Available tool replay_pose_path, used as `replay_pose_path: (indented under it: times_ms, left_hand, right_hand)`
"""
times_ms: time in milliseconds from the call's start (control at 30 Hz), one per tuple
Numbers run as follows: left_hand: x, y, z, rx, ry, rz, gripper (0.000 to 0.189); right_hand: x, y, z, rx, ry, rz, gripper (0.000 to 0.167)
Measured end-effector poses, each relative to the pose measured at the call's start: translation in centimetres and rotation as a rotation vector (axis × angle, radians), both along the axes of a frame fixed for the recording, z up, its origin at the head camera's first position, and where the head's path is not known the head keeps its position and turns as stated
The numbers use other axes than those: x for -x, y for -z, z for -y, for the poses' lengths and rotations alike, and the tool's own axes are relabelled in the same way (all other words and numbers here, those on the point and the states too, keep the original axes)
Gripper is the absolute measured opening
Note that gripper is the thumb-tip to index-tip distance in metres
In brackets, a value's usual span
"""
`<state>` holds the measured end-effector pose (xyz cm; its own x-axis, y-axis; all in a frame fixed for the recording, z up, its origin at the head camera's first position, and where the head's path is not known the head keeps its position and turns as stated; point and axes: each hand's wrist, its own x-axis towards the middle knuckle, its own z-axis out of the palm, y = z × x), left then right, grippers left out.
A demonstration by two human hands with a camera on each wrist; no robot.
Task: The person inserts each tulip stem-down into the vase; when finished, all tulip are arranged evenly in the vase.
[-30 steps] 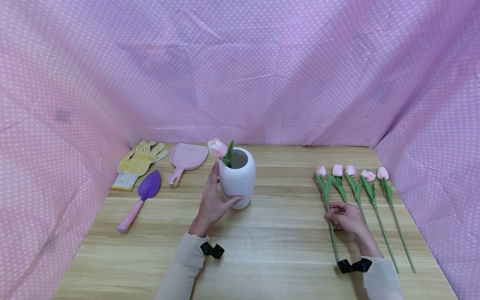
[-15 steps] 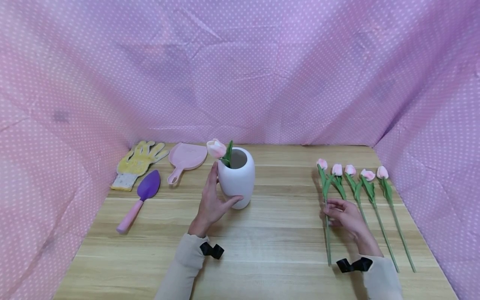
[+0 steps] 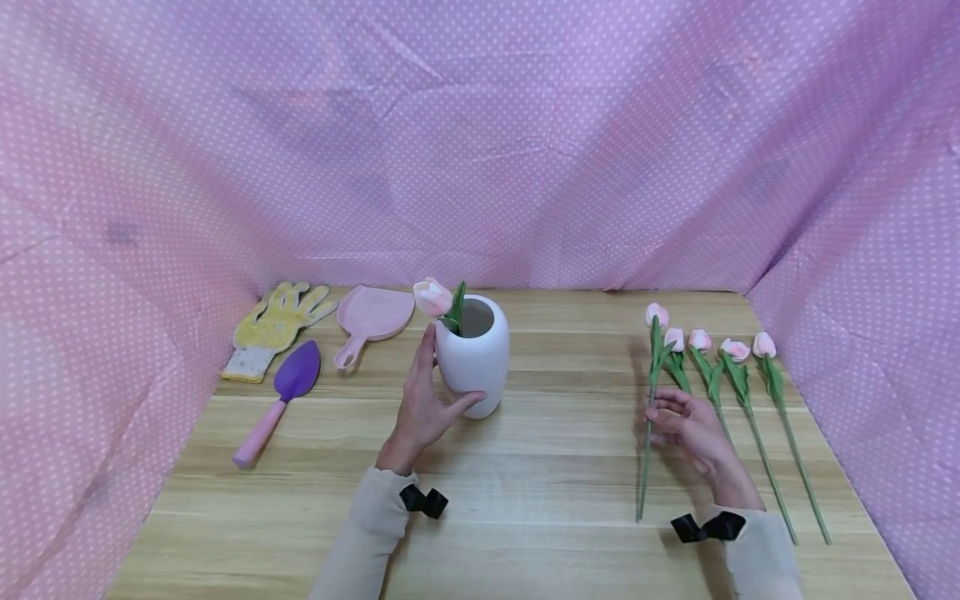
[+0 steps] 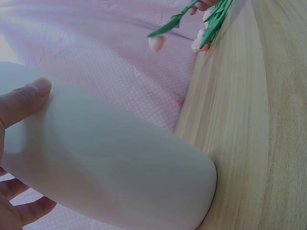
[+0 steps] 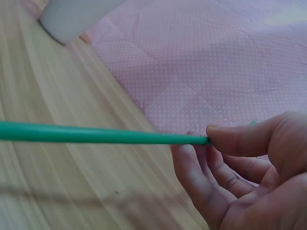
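A white vase (image 3: 477, 367) stands on the wooden table, and my left hand (image 3: 426, 408) grips its left side, thumb across the front. One pink tulip (image 3: 433, 297) leans out over the vase's left rim; its stem is hidden inside. On the right, my right hand (image 3: 692, 429) pinches the green stem of another tulip (image 3: 656, 315) between thumb and fingers. In the right wrist view that stem (image 5: 96, 134) runs leftward from the fingertips, above the table. The left wrist view shows the held tulip's pink head (image 4: 156, 42) apart from the others.
Several more tulips (image 3: 780, 400) lie side by side at the right of the table (image 3: 555, 500). On the left are a yellow and white glove (image 3: 273, 329), a purple trowel (image 3: 298, 371) and a pink dustpan (image 3: 375, 312). Pink dotted cloth (image 3: 480, 167) hangs behind.
My right hand has raised the leftmost tulip off the table; its head has moved away and right, its stem end left. My left hand stays on the vase.
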<state>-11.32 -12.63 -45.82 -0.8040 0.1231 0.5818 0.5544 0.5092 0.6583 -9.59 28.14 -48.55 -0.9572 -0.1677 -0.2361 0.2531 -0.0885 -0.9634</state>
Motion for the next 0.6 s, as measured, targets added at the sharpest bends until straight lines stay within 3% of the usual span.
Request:
replay_pose_path:
  times_ms: [300, 600]
  left_hand:
    - [-0.07, -0.05, 0.01, 0.005, -0.007, -0.001, 0.13]
    - [-0.04, 0.02, 0.01, 0.009, -0.009, -0.005, 0.13]
  right_hand:
    - [0.14, -0.4, 0.29, 0.114, -0.034, -0.045, 0.032]
    - [0.37, -0.9, 0.81, 0.249, -0.053, -0.157, 0.035]
